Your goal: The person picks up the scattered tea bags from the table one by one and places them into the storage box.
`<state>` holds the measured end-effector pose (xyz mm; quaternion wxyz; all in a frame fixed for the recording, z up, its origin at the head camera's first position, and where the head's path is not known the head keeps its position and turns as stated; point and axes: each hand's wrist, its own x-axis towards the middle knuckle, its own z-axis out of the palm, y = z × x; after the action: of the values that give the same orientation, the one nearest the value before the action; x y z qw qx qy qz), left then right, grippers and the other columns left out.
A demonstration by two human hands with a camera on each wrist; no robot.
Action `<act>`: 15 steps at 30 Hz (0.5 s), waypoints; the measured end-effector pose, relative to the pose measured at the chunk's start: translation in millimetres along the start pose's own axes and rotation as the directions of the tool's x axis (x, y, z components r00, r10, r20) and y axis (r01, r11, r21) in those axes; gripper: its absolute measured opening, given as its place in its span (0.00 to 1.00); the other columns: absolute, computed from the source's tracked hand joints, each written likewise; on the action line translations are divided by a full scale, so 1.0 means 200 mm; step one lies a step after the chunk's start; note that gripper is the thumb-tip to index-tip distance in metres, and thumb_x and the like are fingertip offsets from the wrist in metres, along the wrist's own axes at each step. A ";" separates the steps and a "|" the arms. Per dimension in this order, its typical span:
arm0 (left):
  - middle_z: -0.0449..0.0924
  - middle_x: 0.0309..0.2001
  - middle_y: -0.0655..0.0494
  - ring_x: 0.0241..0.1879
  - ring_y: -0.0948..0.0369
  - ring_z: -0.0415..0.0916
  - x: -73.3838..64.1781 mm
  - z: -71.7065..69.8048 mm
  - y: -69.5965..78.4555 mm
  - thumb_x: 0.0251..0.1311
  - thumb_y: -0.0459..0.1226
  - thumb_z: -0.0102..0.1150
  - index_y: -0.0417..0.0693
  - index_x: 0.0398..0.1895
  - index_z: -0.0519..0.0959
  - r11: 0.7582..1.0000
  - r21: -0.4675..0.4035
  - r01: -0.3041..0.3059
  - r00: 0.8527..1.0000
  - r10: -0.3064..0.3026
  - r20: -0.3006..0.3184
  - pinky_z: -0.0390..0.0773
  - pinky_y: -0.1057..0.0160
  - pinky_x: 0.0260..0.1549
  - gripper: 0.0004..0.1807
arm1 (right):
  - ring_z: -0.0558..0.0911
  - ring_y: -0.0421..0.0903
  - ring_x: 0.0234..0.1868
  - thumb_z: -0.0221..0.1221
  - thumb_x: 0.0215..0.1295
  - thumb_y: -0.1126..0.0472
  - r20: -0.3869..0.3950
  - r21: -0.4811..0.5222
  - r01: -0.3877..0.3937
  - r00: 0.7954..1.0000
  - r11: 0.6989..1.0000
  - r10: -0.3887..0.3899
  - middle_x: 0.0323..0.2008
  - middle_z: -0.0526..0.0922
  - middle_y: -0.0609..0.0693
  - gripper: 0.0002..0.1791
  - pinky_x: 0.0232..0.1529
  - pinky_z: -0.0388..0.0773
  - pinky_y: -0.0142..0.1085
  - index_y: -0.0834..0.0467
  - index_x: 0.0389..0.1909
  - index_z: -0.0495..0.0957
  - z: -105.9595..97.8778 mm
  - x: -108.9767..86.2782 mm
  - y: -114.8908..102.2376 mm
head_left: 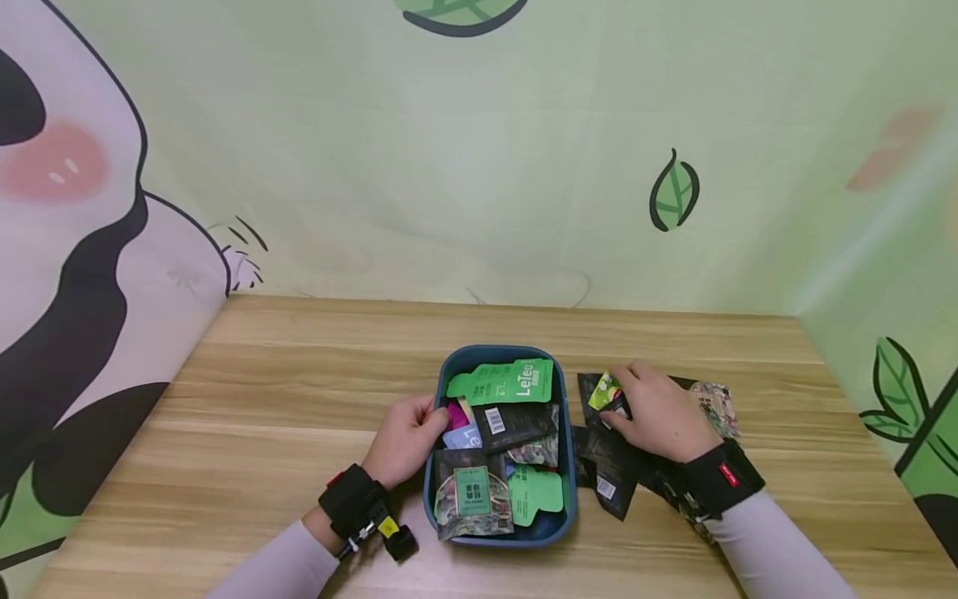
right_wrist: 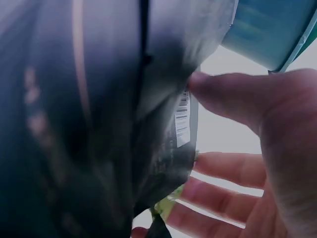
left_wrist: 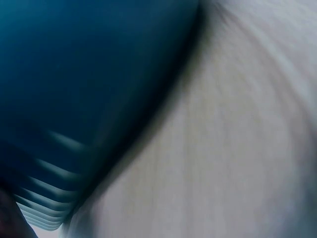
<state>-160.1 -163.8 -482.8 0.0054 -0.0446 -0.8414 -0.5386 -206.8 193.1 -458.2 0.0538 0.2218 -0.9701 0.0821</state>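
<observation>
A blue plastic basket (head_left: pixel 572 491) filled with packets stands before me on the table. On its left rim my left hand (head_left: pixel 405 441) keeps a grip, thumb at the edge. The left wrist view is blurred and mostly filled by the slotted basket wall (left_wrist: pixel 99 74). To the right of the basket, my right hand (head_left: pixel 666 412) reaches over a pile of black packets (head_left: pixel 615 470). Its thumb and fingers pinch a black packet (right_wrist: pixel 168 153) with a white barcode label. Beside those fingertips lies a small green-yellow packet (head_left: pixel 603 391).
In the basket lie green LeTea packets (head_left: pixel 516 381), black packets (head_left: pixel 516 424) and a food-picture packet (head_left: pixel 473 499) leaning over the front rim. A patterned packet (head_left: pixel 718 403) lies past the right hand. Behind the wooden table (head_left: pixel 314 358) rises a printed wall (head_left: pixel 449 183).
</observation>
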 end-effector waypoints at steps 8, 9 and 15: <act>0.59 0.14 0.60 0.18 0.62 0.61 0.00 0.00 0.00 0.64 0.39 0.52 0.45 0.16 0.68 1.000 -0.001 0.001 1.000 -0.001 0.003 0.55 0.66 0.20 0.18 | 0.75 0.46 0.33 0.69 0.55 0.52 -0.022 0.012 -0.010 1.000 1.000 0.010 0.42 0.75 0.56 0.33 0.33 0.74 0.41 0.65 0.59 0.76 -0.01 0.00 -0.01; 0.59 0.14 0.60 0.18 0.62 0.61 0.00 0.00 0.00 0.64 0.39 0.52 0.45 0.16 0.68 1.000 -0.002 0.000 1.000 0.000 0.002 0.55 0.66 0.20 0.18 | 0.76 0.46 0.33 0.69 0.55 0.53 -0.022 0.020 -0.012 1.000 1.000 0.013 0.42 0.75 0.56 0.32 0.33 0.74 0.42 0.65 0.58 0.76 -0.01 0.00 -0.01; 0.59 0.14 0.60 0.18 0.62 0.61 0.00 0.00 0.00 0.64 0.39 0.52 0.46 0.16 0.68 1.000 0.003 -0.006 1.000 0.006 0.000 0.55 0.66 0.20 0.18 | 0.79 0.49 0.36 0.65 0.59 0.59 -0.043 0.055 -0.022 0.999 0.998 0.025 0.42 0.77 0.57 0.22 0.35 0.77 0.45 0.63 0.52 0.76 0.00 0.01 -0.02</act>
<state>-159.7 -163.7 -482.0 0.0071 -0.0468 -0.8420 -0.5374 -206.8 189.5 -458.0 0.0677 0.2100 -0.9687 0.1141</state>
